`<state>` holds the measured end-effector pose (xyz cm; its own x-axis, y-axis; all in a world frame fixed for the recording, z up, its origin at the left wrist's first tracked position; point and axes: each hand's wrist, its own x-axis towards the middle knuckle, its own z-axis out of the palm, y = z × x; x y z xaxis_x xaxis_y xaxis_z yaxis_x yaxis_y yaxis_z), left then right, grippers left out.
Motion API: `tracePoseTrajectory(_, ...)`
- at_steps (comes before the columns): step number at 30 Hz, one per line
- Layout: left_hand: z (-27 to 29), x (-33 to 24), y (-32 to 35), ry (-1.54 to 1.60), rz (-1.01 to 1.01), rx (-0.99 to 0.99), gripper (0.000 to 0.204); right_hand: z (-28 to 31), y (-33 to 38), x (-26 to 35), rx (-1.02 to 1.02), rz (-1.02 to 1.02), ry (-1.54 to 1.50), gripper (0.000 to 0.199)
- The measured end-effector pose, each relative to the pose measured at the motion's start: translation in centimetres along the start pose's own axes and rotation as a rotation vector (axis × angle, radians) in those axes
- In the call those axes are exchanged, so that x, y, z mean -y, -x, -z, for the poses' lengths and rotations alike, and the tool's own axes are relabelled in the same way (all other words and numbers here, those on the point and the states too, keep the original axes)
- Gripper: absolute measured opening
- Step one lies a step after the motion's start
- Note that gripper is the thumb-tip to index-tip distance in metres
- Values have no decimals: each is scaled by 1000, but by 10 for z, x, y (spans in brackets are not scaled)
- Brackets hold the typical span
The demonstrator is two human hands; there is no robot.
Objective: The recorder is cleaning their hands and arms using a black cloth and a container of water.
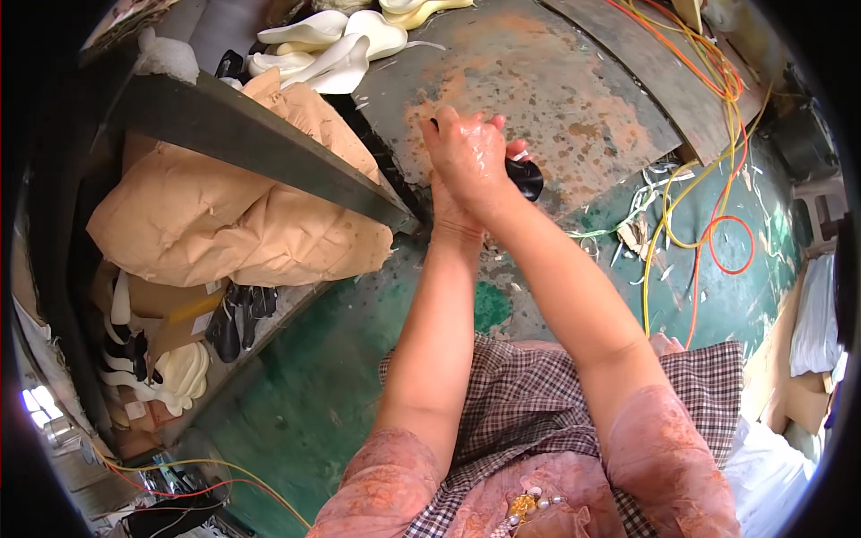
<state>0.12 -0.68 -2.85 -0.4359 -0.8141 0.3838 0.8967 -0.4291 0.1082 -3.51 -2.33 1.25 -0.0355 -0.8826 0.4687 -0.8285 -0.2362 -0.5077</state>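
This is a small, rough workshop, the sort where moulded parts are made or finished by hand. A worn metal plate (574, 81) on the floor is rusted orange and scraped bare in patches, and the green-painted concrete floor (296, 394) around it is chipped and stained. Yellow and orange cables (708, 206) trail loose across it among pale trimmings and shavings (641, 211). Cream-white moulded pieces (332, 45) lie heaped by a heavy steel beam (260, 143), with stuffed tan sacks (233, 224) and more black and white pieces (179, 350) piled beside it
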Motion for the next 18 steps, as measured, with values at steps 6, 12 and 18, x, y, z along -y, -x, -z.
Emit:
tracePoseTrajectory(6, 34, -28, 19, 54, 61, -63, 68, 1, -1, -5, 118, 59, -59, 32)
tracePoseTrajectory(12, 48, -56, 48, 94, 101, -165, 74, 32, 20, 14, 559, 696, 240, 34)
tracePoseTrajectory(18, -14, -9, 5, -312, -56, -588, 83, 55, -19, -44, 289, -116, -542, 36)
